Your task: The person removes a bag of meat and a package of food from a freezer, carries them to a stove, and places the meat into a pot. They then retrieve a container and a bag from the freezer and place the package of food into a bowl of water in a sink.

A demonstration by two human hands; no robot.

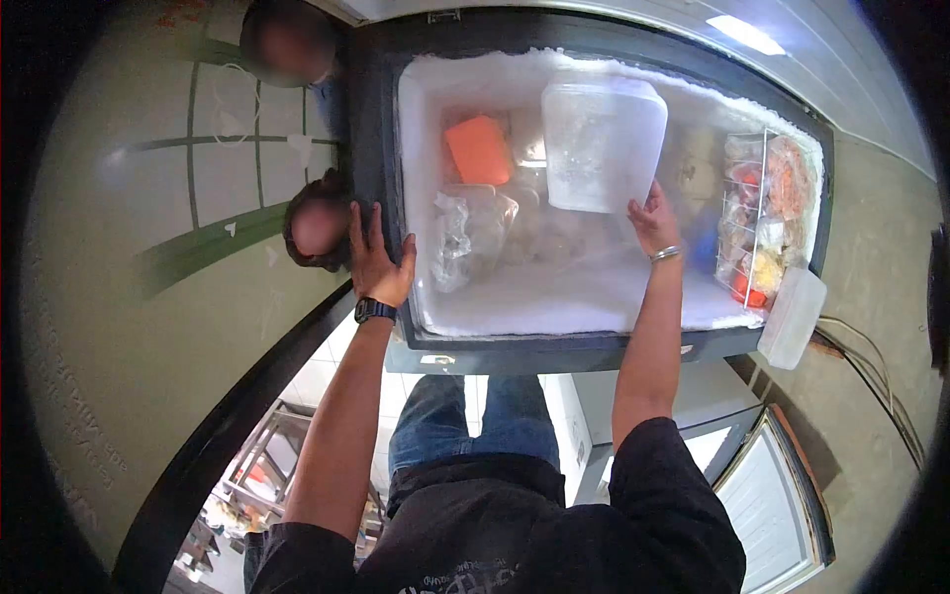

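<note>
My right hand (655,224) grips the lower right corner of a translucent white plastic tub (604,148), held inside an open chest freezer (554,345). The tub looks frosted; its contents cannot be made out. My left hand (381,262) lies with fingers spread on the freezer's dark left rim, holding nothing. Inside the freezer, an orange container (478,150) sits near the back left. Below it are clear, crumpled plastic bags (465,238), close to the left wall.
A white wire basket (742,223) of bagged food stands at the freezer's right end. A white container (794,317) rests on the front right corner. Frost lines the walls. Cables (871,366) hang at right. Two people (287,45) show at upper left.
</note>
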